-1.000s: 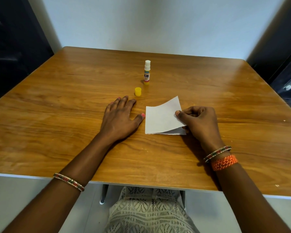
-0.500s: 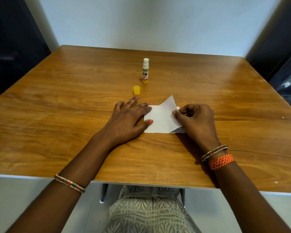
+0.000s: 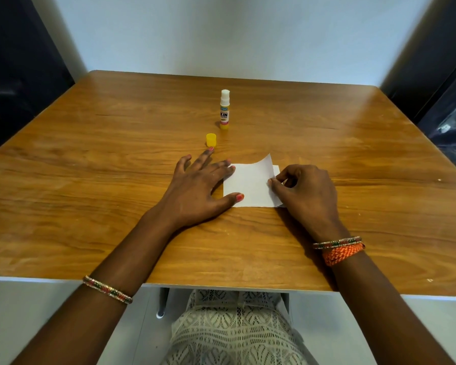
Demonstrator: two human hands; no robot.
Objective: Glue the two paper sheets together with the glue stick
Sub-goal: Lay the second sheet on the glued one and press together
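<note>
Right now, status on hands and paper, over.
Left hand flat, fingertips on top sheet. Right hand pinching its right edge, far corner lifted off bottom sheet. Glue stick upright, uncapped, cap beside. Nothing obstructing.

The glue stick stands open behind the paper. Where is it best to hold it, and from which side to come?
Probably the labelled barrel of the glue stick, pinched from the sides. It stands upright with the white glue tip bare on top, so coming from above would touch the glue. Its yellow cap stands apart, nearer the person.
</note>
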